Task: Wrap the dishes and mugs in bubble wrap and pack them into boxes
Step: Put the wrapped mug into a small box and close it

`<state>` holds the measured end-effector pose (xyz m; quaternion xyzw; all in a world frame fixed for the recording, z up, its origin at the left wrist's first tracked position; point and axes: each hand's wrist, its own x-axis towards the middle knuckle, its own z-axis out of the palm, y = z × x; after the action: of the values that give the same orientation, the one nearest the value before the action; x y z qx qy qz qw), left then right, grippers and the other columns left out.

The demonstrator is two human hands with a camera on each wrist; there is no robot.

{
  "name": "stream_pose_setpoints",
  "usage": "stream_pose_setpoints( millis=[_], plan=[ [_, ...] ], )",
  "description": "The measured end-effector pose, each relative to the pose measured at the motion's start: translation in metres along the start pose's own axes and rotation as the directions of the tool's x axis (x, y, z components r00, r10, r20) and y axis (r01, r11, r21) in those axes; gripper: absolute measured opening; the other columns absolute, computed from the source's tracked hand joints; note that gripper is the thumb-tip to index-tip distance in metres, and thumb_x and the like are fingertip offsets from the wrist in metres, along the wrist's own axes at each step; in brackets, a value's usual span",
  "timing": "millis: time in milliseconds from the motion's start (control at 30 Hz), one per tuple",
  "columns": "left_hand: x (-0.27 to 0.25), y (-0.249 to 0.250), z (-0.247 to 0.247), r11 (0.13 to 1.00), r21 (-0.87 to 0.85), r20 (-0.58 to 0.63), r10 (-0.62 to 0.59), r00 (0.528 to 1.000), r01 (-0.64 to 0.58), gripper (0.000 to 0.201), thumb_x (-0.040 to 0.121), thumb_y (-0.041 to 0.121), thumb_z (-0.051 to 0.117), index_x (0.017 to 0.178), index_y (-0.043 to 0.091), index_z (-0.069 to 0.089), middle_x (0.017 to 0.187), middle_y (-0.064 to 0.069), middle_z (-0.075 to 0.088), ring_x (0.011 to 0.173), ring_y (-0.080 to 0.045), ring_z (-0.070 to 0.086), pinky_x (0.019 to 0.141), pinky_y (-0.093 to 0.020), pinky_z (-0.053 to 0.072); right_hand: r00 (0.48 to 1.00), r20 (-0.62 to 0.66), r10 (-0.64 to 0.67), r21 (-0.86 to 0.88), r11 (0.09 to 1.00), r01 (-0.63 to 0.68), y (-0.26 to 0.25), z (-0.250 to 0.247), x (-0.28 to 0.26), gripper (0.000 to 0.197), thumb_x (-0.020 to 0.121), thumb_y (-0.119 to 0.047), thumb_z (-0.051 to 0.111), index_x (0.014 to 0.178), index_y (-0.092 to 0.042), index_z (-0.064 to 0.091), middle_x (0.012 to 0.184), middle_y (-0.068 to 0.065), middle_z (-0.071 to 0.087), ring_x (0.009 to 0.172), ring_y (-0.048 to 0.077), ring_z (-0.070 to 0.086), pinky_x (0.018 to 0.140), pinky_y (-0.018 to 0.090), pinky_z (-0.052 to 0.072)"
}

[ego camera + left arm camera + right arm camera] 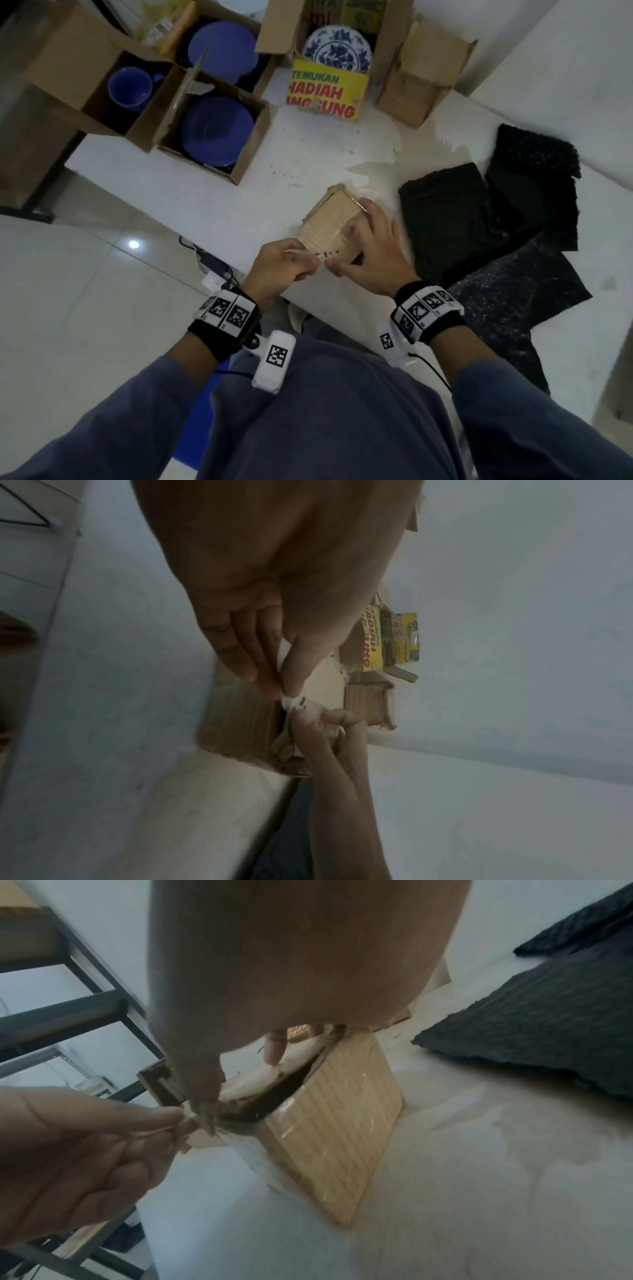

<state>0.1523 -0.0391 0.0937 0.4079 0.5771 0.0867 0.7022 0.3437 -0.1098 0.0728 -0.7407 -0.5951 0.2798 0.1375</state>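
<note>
A small cardboard box [329,226] stands on the white table [212,205] near its front edge. My right hand [370,253] holds the box, fingers over its top and thumb at the near corner. My left hand [291,263] pinches a thin pale strip of tape [320,255] coming off that corner. In the left wrist view the strip [294,700] runs from my left fingertips [270,685] to the right thumb. In the right wrist view the box [335,1123] has a dark gap at its top, with something pale [260,1080] inside. Black bubble wrap sheets [479,219] lie right of the box.
At the back, open cartons hold a blue mug [130,87], blue plates [222,48] [217,130] and a blue-and-white patterned plate [337,48] behind a yellow printed flap [325,90]. A further brown carton [421,78] stands at the back right. Tiled floor [85,308] lies left.
</note>
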Motion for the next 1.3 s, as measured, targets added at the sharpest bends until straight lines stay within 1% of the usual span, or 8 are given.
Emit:
stream_pose_setpoints(
  millis=[167,367,633,800,933,1100,1233,1300],
  plan=[
    [0.011,-0.020,0.000,0.986,-0.150,-0.060,-0.081,0.995,0.072,0.046,0.078,0.003,0.080,0.112,0.010,0.051,0.091,-0.018,0.070,0.078,-0.020,0.069,0.069,-0.027,0.057,0.994,-0.109,0.016,-0.035,0.999,-0.020,-0.006,0.017,0.002,0.064,0.064,-0.067,0.068,0.107,-0.025,0.044,0.156,0.005,0.021,0.147,0.028,0.017,0.109,0.063,0.026],
    [0.022,-0.034,-0.004,0.985,-0.169,0.021,-0.035,0.999,0.038,0.032,0.080,0.009,0.079,0.105,0.015,0.059,0.103,-0.017,0.073,0.089,-0.017,0.069,0.085,-0.033,0.053,0.982,-0.188,0.012,-0.114,0.993,-0.034,-0.011,0.021,0.003,0.088,0.053,-0.076,0.070,0.115,-0.017,0.048,0.149,0.011,0.032,0.137,0.033,0.034,0.101,0.055,0.040],
    [0.025,-0.044,0.006,0.967,-0.255,-0.037,0.018,0.999,-0.027,0.025,0.077,0.005,0.081,0.089,0.016,0.063,0.088,-0.016,0.070,0.081,-0.019,0.065,0.075,-0.028,0.054,0.979,-0.202,0.014,-0.076,0.997,-0.030,-0.009,0.017,0.005,0.094,0.051,-0.065,0.072,0.128,-0.017,0.046,0.148,0.011,0.032,0.136,0.031,0.034,0.092,0.049,0.049],
    [0.028,-0.052,0.006,0.960,-0.278,-0.058,0.000,0.998,-0.017,0.022,0.072,0.009,0.086,0.085,0.015,0.069,0.087,-0.012,0.074,0.081,-0.019,0.069,0.079,-0.031,0.057,0.975,-0.223,0.000,-0.072,0.997,-0.016,-0.009,0.020,0.005,0.091,0.054,-0.064,0.075,0.125,-0.015,0.048,0.145,0.013,0.035,0.133,0.032,0.035,0.099,0.045,0.045],
    [0.027,-0.052,0.013,0.905,-0.426,-0.039,-0.032,0.999,0.012,0.014,0.076,-0.003,0.078,0.083,0.006,0.070,0.079,-0.013,0.071,0.071,-0.018,0.068,0.066,-0.024,0.055,0.973,-0.233,-0.002,-0.074,0.997,-0.016,-0.007,0.021,0.005,0.090,0.055,-0.065,0.075,0.125,-0.016,0.048,0.145,0.013,0.035,0.133,0.032,0.035,0.101,0.045,0.044],
    [0.028,-0.058,0.013,0.867,-0.494,0.001,-0.079,0.997,0.069,0.010,0.080,-0.002,0.073,0.087,0.004,0.070,0.076,-0.008,0.072,0.064,-0.013,0.068,0.059,-0.020,0.053,0.975,-0.220,0.000,-0.090,0.996,-0.021,-0.008,0.020,0.004,0.091,0.054,-0.065,0.075,0.125,-0.017,0.047,0.146,0.011,0.034,0.134,0.031,0.034,0.101,0.045,0.044],
    [0.038,-0.066,0.010,0.896,-0.444,0.005,-0.030,1.000,0.029,0.026,0.079,0.003,0.077,0.099,0.011,0.062,0.087,-0.012,0.073,0.075,-0.018,0.070,0.066,-0.026,0.056,0.978,-0.210,0.001,-0.097,0.995,-0.022,-0.006,0.020,0.004,0.093,0.052,-0.063,0.076,0.127,-0.017,0.047,0.147,0.011,0.033,0.134,0.032,0.033,0.101,0.047,0.043],
    [0.042,-0.069,0.012,0.890,-0.456,-0.003,0.005,1.000,-0.006,0.031,0.074,0.006,0.080,0.095,0.013,0.059,0.089,-0.015,0.073,0.077,-0.022,0.070,0.069,-0.030,0.057,0.979,-0.203,-0.004,-0.099,0.995,-0.017,-0.005,0.021,0.004,0.093,0.051,-0.064,0.076,0.127,-0.017,0.047,0.147,0.011,0.033,0.134,0.032,0.033,0.101,0.046,0.043]
  ],
)
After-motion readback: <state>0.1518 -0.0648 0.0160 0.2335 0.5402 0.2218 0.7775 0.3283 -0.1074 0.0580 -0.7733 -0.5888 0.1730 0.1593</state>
